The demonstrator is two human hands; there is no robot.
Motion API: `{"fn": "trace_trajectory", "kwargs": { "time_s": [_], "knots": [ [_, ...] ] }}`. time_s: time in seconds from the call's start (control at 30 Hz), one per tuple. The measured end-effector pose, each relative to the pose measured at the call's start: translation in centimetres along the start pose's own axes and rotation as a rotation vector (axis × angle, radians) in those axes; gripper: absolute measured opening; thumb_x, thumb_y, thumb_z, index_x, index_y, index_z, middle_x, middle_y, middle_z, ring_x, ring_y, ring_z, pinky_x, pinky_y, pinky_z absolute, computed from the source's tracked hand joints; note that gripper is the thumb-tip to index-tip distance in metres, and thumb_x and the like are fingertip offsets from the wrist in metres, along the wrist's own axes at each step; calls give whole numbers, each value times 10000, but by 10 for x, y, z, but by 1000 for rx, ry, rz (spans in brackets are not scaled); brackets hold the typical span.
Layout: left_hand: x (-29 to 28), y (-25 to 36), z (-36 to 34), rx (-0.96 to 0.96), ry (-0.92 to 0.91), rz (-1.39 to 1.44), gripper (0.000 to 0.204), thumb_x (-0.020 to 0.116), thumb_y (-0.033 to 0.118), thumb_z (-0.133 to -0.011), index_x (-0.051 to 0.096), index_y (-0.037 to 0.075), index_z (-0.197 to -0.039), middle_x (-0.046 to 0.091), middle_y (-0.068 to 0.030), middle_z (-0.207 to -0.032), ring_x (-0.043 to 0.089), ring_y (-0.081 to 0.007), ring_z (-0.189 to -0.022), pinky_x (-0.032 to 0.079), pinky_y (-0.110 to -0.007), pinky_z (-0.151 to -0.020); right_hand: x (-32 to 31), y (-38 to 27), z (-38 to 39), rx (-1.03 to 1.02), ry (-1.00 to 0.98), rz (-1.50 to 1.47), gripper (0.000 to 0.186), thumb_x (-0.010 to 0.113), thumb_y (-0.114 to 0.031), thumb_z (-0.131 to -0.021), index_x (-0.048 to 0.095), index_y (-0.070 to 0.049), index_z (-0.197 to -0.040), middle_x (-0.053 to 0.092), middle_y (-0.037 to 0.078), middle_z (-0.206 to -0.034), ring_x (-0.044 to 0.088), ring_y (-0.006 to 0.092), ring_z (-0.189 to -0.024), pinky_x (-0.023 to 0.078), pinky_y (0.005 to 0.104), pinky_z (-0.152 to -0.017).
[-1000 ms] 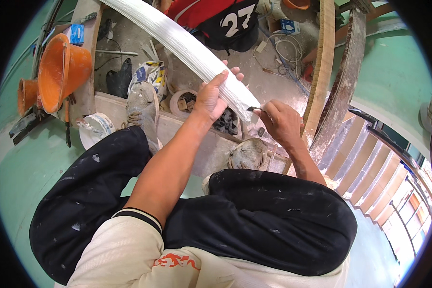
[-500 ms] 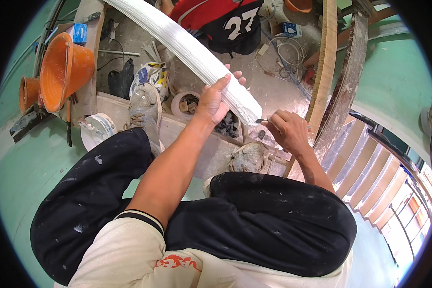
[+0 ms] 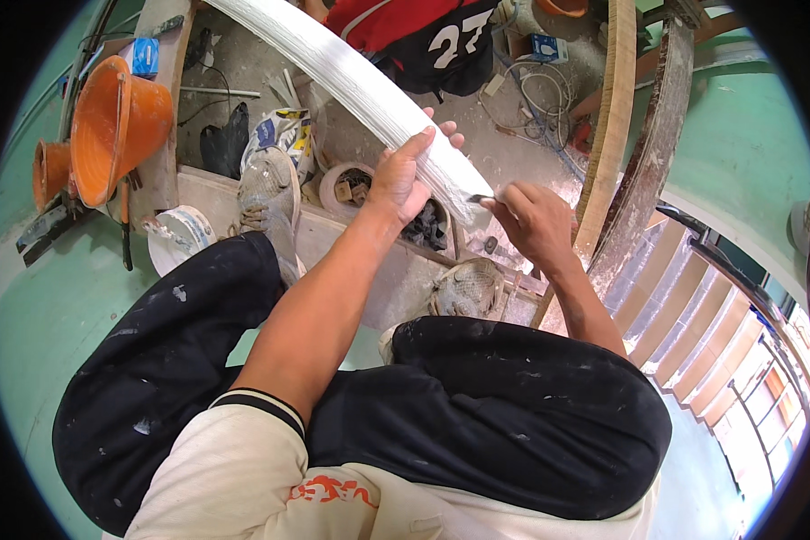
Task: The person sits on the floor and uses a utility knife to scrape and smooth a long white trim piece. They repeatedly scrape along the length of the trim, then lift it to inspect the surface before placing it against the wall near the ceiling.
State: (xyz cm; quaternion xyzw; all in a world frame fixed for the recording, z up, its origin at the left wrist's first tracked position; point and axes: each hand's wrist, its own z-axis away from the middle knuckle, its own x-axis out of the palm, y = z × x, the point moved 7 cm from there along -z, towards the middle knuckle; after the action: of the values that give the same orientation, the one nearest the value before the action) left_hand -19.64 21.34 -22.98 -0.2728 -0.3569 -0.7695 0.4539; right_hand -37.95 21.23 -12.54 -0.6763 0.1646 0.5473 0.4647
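Note:
A long white strip with a ridged surface point(image 3: 351, 81), like a piece of moulding, slants from the upper left down to its blunt end near the middle. My left hand point(image 3: 409, 175) is closed around it a little short of that end, thumb on top and fingertips showing past the far edge. At the end itself, my right hand point(image 3: 540, 225) pinches a small dark blade point(image 3: 480, 198), whose tip touches the strip's surface. The blade's rear part is hidden by my fingers.
Orange buckets point(image 3: 121, 130) and a white pail point(image 3: 178, 238) stand to the left. A person in a red and black shirt point(image 3: 423, 45) is beyond the strip. Wooden posts point(image 3: 607, 135) rise at right, beside steps point(image 3: 684, 315). A cable point(image 3: 549, 99) lies on the floor.
My right hand has shifted slightly left and up, carrying the blade from the strip's tip a little farther onto its surface. My left hand keeps its grip.

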Motion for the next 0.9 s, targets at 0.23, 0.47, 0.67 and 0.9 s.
{"fn": "trace_trajectory", "kwargs": {
  "time_s": [0.23,0.47,0.67,0.9],
  "knots": [
    [-6,-1,0,-5,10,4,531,689,80,-1014,457,117,-1491,663,-181,-1340,656,-349,-1249,527,-575,-1103,5,9,33,-29,-107,-9,302,779,-311,-942,595,-96,-835,609,76,-794,646,308,-704,494,443,-596],
    [-5,-2,-2,-12,-1,18,532,700,77,-1007,457,123,-1478,652,-179,-1345,656,-352,-1242,533,-611,-1083,7,4,22,-7,3,-36,307,815,-275,-921,598,-83,-820,605,82,-767,630,312,-686,477,438,-586],
    [-3,-1,-5,-2,-27,26,526,691,78,-1013,450,127,-1478,648,-178,-1341,648,-355,-1252,536,-634,-1069,3,13,45,58,-9,-98,294,823,-241,-920,598,-75,-830,606,91,-770,628,317,-671,474,435,-583],
    [-4,-2,-6,-11,-11,11,529,691,81,-1014,449,135,-1481,648,-173,-1344,648,-357,-1252,533,-643,-1074,5,2,55,-2,6,-77,303,820,-223,-934,577,-69,-840,575,107,-749,597,328,-635,454,435,-563]
  ]
}}
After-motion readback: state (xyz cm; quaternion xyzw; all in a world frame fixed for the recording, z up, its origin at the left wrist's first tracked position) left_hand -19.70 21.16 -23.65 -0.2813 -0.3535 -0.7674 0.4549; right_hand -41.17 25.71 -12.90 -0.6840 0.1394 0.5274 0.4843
